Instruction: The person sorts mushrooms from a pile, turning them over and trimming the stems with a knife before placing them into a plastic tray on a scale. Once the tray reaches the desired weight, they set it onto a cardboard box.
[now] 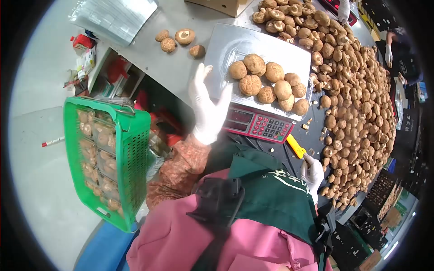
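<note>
My left hand, in a white glove, is raised at the near left corner of the scale. Its fingers are spread and nothing is in them. My right hand, also gloved, is closed around a yellow knife close to my apron. On the scale's metal pan sits what looks like a clear plastic tray holding several brown shiitake mushrooms. The scale's red keypad faces me. A few loose mushrooms lie on the table beyond my left hand.
A large heap of shiitake mushrooms covers the right side. At left stands a green crate of packed mushrooms. Stacked clear trays lie at the back left, near a cardboard box. Another person's gloved hand shows far right.
</note>
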The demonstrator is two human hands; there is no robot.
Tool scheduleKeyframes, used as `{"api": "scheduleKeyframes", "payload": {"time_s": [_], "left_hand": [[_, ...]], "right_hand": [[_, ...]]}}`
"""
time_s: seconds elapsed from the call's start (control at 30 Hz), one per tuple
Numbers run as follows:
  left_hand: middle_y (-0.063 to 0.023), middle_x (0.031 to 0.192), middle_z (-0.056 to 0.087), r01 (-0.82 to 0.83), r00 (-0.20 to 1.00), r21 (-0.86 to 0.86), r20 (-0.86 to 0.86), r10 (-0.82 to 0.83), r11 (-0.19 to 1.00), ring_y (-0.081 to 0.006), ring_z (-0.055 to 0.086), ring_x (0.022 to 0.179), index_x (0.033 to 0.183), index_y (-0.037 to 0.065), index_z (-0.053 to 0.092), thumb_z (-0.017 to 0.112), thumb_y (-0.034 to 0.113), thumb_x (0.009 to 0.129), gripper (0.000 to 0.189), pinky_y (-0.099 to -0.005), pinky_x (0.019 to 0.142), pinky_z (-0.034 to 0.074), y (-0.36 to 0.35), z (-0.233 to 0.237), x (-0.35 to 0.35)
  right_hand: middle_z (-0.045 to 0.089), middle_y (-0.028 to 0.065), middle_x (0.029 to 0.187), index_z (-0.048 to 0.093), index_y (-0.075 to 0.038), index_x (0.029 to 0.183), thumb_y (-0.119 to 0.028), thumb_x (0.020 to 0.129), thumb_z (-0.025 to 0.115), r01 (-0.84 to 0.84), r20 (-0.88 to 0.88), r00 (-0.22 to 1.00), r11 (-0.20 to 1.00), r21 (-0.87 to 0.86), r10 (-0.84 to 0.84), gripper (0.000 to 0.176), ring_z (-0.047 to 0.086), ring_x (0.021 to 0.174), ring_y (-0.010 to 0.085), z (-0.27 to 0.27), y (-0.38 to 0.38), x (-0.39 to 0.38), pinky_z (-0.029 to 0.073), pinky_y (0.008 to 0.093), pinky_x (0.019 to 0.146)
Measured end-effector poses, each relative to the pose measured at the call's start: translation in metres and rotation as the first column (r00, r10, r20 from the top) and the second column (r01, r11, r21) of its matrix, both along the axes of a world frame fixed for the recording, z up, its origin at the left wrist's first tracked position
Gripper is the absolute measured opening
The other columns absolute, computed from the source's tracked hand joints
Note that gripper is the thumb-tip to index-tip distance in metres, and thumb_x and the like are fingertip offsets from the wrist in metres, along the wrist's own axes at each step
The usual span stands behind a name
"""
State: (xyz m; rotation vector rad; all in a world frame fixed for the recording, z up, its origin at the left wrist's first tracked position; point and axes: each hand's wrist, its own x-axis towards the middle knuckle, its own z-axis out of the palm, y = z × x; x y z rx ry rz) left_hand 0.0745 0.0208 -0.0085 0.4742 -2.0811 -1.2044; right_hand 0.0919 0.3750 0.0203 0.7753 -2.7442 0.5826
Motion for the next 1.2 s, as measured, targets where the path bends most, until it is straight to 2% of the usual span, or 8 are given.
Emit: {"api": "scheduleKeyframes", "payload": {"time_s": [0.17,0.27,0.4,0.43,0.57,0.77,1.07,1.2], "left_hand": [[-0.0197,0.129,0.057,0.096,0.988,-0.015,-0.119,-0.097,0.995,-0.0338,0.049,0.125,0.144,-0.004,0.039,0.071,0.007,0.085,0.068,-0.0475,0.11,0.034,-0.021,-0.004,-0.014],[-0.0156,0.138,0.054,0.118,0.993,-0.371,0.041,-0.111,0.921,-0.0311,0.047,0.132,0.146,0.0,0.039,0.064,0.009,0.09,0.061,-0.0495,0.118,0.025,-0.022,0.009,-0.024],[-0.0143,0.14,0.053,0.225,0.971,-0.482,0.179,-0.156,0.847,-0.0329,0.046,0.133,0.14,0.005,0.048,0.068,0.017,0.088,0.058,-0.0579,0.119,0.018,-0.018,-0.002,-0.041],[-0.0134,0.137,0.055,0.231,0.968,-0.491,0.201,-0.148,0.84,-0.0325,0.046,0.133,0.14,0.005,0.048,0.071,0.018,0.086,0.06,-0.0592,0.118,0.02,-0.017,-0.003,-0.043],[-0.0105,0.129,0.06,0.165,0.986,-0.449,0.064,-0.152,0.878,-0.0302,0.049,0.129,0.138,0.003,0.049,0.074,0.013,0.079,0.065,-0.0578,0.117,0.024,-0.017,-0.01,-0.044],[-0.0107,0.12,0.059,0.195,0.977,-0.379,-0.012,-0.215,0.905,-0.0302,0.051,0.121,0.133,0.004,0.05,0.071,0.014,0.071,0.067,-0.0597,0.115,0.024,-0.022,-0.014,-0.042],[-0.0132,0.119,0.06,0.256,0.96,-0.362,-0.012,-0.279,0.896,-0.0306,0.056,0.113,0.131,0.002,0.051,0.066,0.012,0.072,0.062,-0.0578,0.114,0.027,-0.024,-0.011,-0.04],[-0.0137,0.119,0.06,0.268,0.949,-0.353,-0.062,-0.309,0.896,-0.0304,0.057,0.111,0.132,0.001,0.051,0.067,0.011,0.074,0.061,-0.0561,0.113,0.029,-0.024,-0.016,-0.039]], "right_hand": [[0.048,0.0035,0.064,0.067,-0.01,0.098,0.01,0.073,0.071,-0.033,0.013,0.999,0.999,-0.013,0.033,0.033,0.05,0.057,0.022,0.007,-0.012,-0.008,0.04,0.0345,0.053],[0.057,0.0076,0.072,0.067,-0.006,0.1,0.012,0.075,0.068,0.004,0.103,0.995,0.996,-0.091,0.006,0.03,0.055,0.063,0.0244,0.016,-0.022,-0.018,0.045,0.034,0.059],[0.067,0.0122,0.087,0.064,0.0,0.104,0.016,0.079,0.062,-0.172,0.001,0.985,0.98,-0.104,0.173,0.03,0.065,0.077,0.0247,0.056,-0.078,-0.06,0.052,0.0318,0.07],[0.067,0.0114,0.084,0.067,-0.004,0.102,0.011,0.073,0.069,-0.195,-0.057,0.98,0.975,-0.11,0.19,0.032,0.064,0.078,0.0308,0.055,-0.093,-0.07,0.051,0.0387,0.072],[0.069,0.014,0.106,0.068,-0.004,0.11,0.005,0.071,0.071,-0.397,-0.173,0.908,0.915,-0.072,0.381,0.04,0.067,0.091,0.0326,0.055,-0.168,-0.104,0.053,0.0407,0.081],[0.058,0.0206,0.132,0.058,0.0,0.128,-0.013,0.084,0.063,-0.468,-0.059,0.877,0.875,0.123,0.477,0.046,0.055,0.126,0.0349,0.019,-0.218,-0.118,0.042,0.0462,0.109],[0.053,0.0247,0.137,0.049,0.004,0.135,-0.01,0.086,0.057,-0.371,-0.026,0.92,0.893,0.255,0.39,0.052,0.051,0.131,0.0361,0.022,-0.233,-0.097,0.039,0.0469,0.112],[0.056,0.0243,0.133,0.052,0.004,0.133,-0.009,0.086,0.056,-0.406,-0.005,0.913,0.91,0.082,0.408,0.049,0.053,0.128,0.0374,0.026,-0.23,-0.102,0.041,0.0451,0.11]]}}
